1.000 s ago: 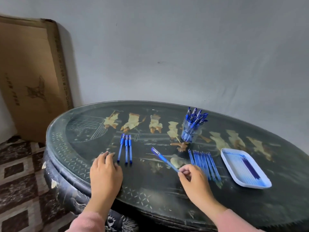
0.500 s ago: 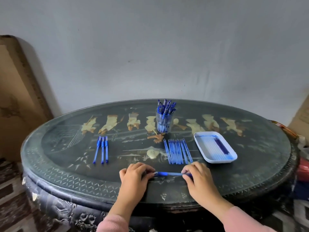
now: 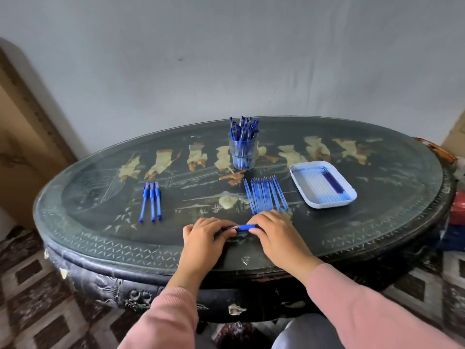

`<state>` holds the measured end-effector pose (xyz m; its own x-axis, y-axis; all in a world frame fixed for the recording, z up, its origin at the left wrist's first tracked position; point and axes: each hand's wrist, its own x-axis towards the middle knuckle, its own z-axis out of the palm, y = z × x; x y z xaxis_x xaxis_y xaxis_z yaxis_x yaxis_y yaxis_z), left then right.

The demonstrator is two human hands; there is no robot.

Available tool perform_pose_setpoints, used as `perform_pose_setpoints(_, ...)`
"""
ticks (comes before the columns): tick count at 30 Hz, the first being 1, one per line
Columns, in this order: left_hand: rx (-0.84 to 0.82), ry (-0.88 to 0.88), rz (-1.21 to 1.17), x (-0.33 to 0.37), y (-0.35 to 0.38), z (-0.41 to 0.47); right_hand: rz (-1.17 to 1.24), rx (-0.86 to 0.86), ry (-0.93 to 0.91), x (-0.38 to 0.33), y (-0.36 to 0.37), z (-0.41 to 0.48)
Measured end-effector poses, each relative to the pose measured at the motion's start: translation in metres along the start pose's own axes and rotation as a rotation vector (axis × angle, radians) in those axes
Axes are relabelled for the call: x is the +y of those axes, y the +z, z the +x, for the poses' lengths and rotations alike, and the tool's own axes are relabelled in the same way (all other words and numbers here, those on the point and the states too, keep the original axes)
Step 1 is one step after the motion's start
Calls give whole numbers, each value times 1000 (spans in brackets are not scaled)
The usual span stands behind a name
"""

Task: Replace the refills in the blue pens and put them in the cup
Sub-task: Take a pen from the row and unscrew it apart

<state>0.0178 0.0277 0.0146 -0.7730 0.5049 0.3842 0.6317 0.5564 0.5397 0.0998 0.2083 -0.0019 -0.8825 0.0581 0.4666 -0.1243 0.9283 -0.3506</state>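
Both hands hold one blue pen [image 3: 245, 227] level, just above the near part of the dark oval table [image 3: 377, 238]. My left hand [image 3: 205, 238] grips its left end and my right hand [image 3: 279, 235] pinches its right end; only the short middle shows. Three blue pens [image 3: 151, 201] lie side by side at the left. A row of several blue refills [image 3: 265, 195] lies just beyond my right hand. A clear cup [image 3: 242, 153] at the back centre holds several blue pens upright.
A white tray [image 3: 349, 197] with used refills sits to the right of the refill row. A brown board [image 3: 22, 137] leans on the wall at the left. Red and blue items [image 3: 456, 210] stand past the table's right edge. The floor has a chequered pattern.
My left hand left the table near the three pens and took hold of the pen's free end. Both hands have since moved closer together along it. The camera swung right.
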Motion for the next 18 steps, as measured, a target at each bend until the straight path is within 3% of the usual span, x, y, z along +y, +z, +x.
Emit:
perform_pose_setpoints(7, -55, -45, -17, 0, 0, 2, -109, 64, -71, -3, 0, 0)
perform_pose_setpoints(12, 77, -327, -376, -5, -14, 3, -110, 186, 10, 1, 1, -1)
perform_pose_setpoints(15, 68, -277, -286, -3, -11, 3, -174, 175, 0, -1, 2, -1)
perform_pose_setpoints(18, 170, -280, -223, -1, -8, 2, -204, 174, 38, -1, 1, -3)
